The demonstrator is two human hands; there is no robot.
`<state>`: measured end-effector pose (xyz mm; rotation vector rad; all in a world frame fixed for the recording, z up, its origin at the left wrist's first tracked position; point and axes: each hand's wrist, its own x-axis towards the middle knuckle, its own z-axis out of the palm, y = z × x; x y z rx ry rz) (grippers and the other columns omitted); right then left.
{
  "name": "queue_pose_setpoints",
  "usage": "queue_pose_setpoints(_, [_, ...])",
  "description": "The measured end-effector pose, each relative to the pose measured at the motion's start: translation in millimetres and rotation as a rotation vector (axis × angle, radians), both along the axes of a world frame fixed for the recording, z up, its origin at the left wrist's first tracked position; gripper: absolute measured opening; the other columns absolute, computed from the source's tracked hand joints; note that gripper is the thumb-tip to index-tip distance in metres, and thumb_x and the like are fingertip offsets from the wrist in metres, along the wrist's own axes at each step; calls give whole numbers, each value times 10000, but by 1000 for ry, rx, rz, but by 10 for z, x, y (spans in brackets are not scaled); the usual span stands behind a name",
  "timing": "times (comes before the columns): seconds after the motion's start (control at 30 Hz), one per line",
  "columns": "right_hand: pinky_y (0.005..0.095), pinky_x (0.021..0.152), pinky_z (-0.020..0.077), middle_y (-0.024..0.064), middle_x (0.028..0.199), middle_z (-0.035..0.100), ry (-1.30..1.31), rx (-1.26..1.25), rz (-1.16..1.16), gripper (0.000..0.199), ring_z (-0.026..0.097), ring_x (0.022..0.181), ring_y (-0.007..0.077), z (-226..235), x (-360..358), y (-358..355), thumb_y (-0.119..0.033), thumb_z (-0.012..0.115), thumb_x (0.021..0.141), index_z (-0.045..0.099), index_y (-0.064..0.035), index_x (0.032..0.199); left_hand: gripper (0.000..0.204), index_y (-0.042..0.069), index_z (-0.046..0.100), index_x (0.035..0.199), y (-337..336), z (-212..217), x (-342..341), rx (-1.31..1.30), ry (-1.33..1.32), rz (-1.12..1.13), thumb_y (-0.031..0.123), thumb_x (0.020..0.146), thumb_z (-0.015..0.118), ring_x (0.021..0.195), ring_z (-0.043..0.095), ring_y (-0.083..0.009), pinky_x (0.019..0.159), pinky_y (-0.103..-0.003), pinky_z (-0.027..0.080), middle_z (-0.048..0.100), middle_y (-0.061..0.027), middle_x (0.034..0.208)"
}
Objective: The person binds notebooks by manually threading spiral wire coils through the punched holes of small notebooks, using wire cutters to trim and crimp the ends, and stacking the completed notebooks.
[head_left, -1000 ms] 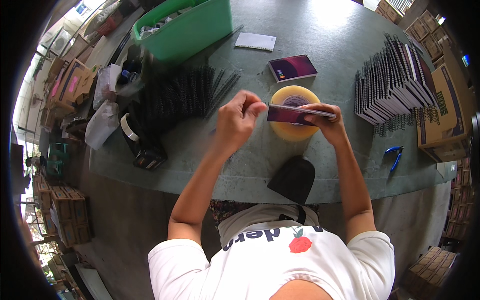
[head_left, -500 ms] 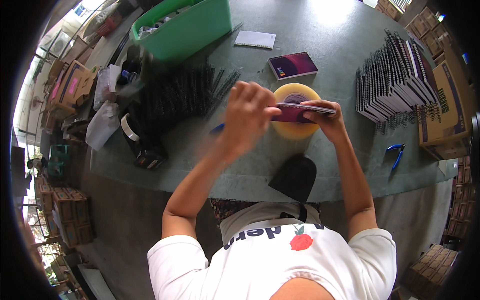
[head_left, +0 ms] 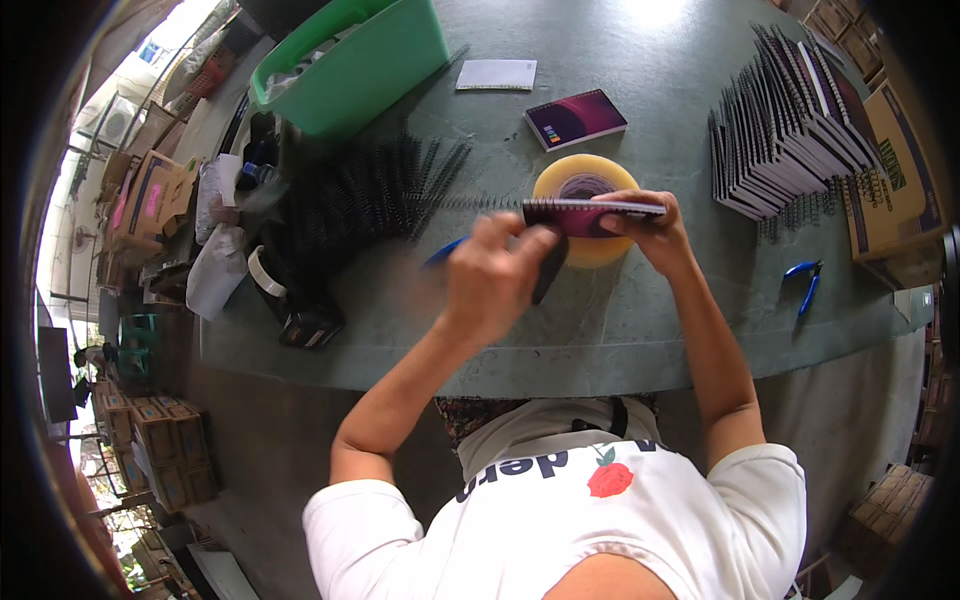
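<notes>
My right hand [head_left: 655, 228] grips a small notebook [head_left: 590, 218] with a purple cover by its right end, thumb in front. The notebook is held edge-up above the table. From its left end a dark spiral binding coil [head_left: 465, 203] sticks out leftward, and loops show along its top edge. My left hand [head_left: 495, 275] is just below the coil, with its thumb close to the notebook's left end. Its fingers are curled and partly blurred, so whether they pinch anything is unclear. Beneath the notebook lies a wide yellowish tape roll [head_left: 585, 172]. A dark flat piece [head_left: 550, 268] shows beside my left fingers.
A heap of black coils [head_left: 350, 195] lies left, near a green bin [head_left: 360, 75] and a black tape dispenser [head_left: 300, 310]. Beyond the roll are a purple notebook [head_left: 577, 118] and a white pad [head_left: 497, 74]. Right stand coil-bound notebooks [head_left: 790, 150], a carton [head_left: 900, 180] and blue pliers [head_left: 806, 285].
My left hand has dropped from the notebook's left end to just below it. The coil now shows sticking out leftward. The black flat piece has left its place near the table's front edge.
</notes>
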<state>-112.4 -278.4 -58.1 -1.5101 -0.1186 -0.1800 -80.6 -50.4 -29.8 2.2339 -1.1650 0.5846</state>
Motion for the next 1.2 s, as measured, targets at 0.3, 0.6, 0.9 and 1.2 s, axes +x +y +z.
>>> queue_pose_setpoints(0.3, [233, 779, 496, 58, 895, 685, 14, -5, -25, 240, 618, 819, 109, -4, 51, -40, -2, 716, 743, 683, 18, 980, 306, 108, 652, 1003, -68, 81, -72, -133, 110, -69, 0, 720, 688, 760, 557, -192, 629, -302, 491, 555, -53, 873])
queue_pose_setpoints(0.6, [234, 776, 505, 51, 897, 685, 67, 33, 36, 239, 618, 820, 97, 5, -46, -38, 11, 707, 749, 680, 17, 986, 369, 120, 644, 1044, -218, 201, 0, -234, 13, -111, -13, 703, 696, 724, 559, -201, 595, -300, 501, 549, -78, 883])
queue_pose_setpoints(0.9, [235, 814, 496, 37, 906, 689, 40, 8, 24, 245, 619, 857, 88, -71, -71, -38, -13, 681, 780, 679, -28, 1025, 409, 136, 640, 1079, -285, 252, 13, -167, 55, -134, -3, 700, 708, 670, 531, -180, 536, -291, 471, 489, -69, 894])
queue_pose_setpoints(1.2, [234, 789, 499, 40, 923, 686, -16, -81, 42, 255, 617, 846, 82, -51, -103, -70, 10, 648, 785, 671, -28, 1036, 318, 124, 649, 1021, -390, 314, 21, -123, -103, -109, 9, 726, 680, 734, 548, -186, 571, -296, 494, 536, -56, 873])
